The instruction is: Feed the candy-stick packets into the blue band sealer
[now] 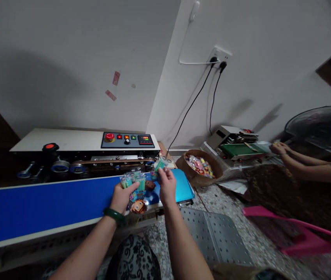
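My left hand [121, 198], with a green bangle at its wrist, is closed round several small clear packets [140, 181] with teal-green contents. My right hand [167, 186] pinches one similar packet [159, 165] near the right end of the sealing machine's belt slot. Both hands are above the right end of the blue conveyor belt [66, 198]. Below them shows a shiny surface with a cartoon face [138, 207], partly covered by my left hand. Behind the belt stands the band sealer [66, 142], its control panel [130, 140] lit.
A brown container [183, 171] of colourful packets stands on the floor to the right. Beyond it another person's hands [279, 147] are at a second sealer with a green belt [238, 150]. A perforated grey stool top [214, 233] and a pink chair [305, 237] are nearer.
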### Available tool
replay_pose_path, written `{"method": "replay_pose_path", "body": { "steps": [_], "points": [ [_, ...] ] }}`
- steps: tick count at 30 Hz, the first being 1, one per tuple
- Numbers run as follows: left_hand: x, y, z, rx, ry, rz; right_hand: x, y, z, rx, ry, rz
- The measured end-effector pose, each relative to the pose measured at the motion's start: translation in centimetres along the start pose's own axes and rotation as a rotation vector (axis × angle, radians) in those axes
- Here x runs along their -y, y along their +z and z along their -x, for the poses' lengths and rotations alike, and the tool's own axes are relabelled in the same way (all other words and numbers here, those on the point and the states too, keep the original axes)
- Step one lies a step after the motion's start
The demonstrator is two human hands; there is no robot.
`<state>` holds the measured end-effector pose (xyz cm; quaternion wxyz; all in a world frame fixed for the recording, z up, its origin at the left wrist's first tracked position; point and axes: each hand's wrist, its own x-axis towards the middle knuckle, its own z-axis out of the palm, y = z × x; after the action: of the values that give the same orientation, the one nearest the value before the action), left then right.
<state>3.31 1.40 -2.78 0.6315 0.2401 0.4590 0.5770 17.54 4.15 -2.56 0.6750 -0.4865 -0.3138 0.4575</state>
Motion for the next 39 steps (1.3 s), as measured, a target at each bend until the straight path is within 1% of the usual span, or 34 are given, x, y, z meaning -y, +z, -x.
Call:
{"method": "replay_pose_path", "body": {
  "steps": [1,2,5,7,11,14,16,17,18,20,22,23,24,26,30,35,37,39],
  "points": [
    [-0.2,-0.2,-0.1,-0.018,-0.006,0.021,-0.1,-0.6,-0.5,-0.029,0.013,0.037],
    [-0.5,-0.3,-0.2,-0.038,-0.012,0.039,-0.2,-1.2,-1.1,-0.038,0.056,0.086],
    [-1.4,-0.8,-0.4,-0.083,-0.015,0.082,-0.6,-2.7,-2.8,0.007,0.246,0.234],
    [-2.0,-1.0,-0.4,-0.103,-0.005,0.099,-0.8,-3.1,-3.7,0.048,0.320,0.281],
    [-2.2,-1.2,-0.6,-0.109,0.004,0.117,-1.0,-2.5,-5.1,0.125,0.386,0.330],
    [-1.9,-1.2,-0.8,-0.087,-0.002,0.112,-0.8,-1.4,-5.4,0.136,0.358,0.352],
    [-1.7,-1.1,-0.8,-0.078,0.003,0.110,-0.6,-0.7,-4.7,0.110,0.278,0.344],
    [-1.7,-1.0,-0.7,-0.073,0.003,0.112,-0.5,-0.4,-4.0,0.125,0.229,0.327],
    [-1.7,-0.8,-0.6,-0.067,0.001,0.118,-0.5,0.0,-3.1,0.173,0.189,0.305],
    [-1.7,-0.3,-0.2,-0.024,-0.025,0.139,-0.6,0.6,-1.1,0.350,0.152,0.261],
    [-1.6,0.1,0.2,0.036,-0.066,0.158,-0.8,1.1,0.9,0.525,0.177,0.232],
    [-1.6,0.3,0.3,0.054,-0.080,0.162,-0.9,1.3,1.6,0.565,0.188,0.222],
    [-1.5,0.5,0.4,0.064,-0.084,0.161,-1.0,1.4,2.1,0.569,0.189,0.211],
    [-1.3,0.6,0.4,0.056,-0.059,0.147,-1.1,1.4,2.7,0.523,0.180,0.185],
    [-0.8,0.7,0.2,0.039,-0.021,0.127,-1.1,1.2,2.6,0.367,0.111,0.197],
    [-0.7,0.9,0.2,0.008,-0.023,0.143,-1.7,0.7,2.2,0.266,0.034,0.250],
    [-0.9,0.7,0.1,-0.024,-0.024,0.141,-1.9,0.1,1.5,0.180,-0.016,0.256],
    [-1.3,0.4,-0.1,-0.059,-0.023,0.138,-1.8,-0.9,0.2,0.051,-0.031,0.241]
  ]
}}
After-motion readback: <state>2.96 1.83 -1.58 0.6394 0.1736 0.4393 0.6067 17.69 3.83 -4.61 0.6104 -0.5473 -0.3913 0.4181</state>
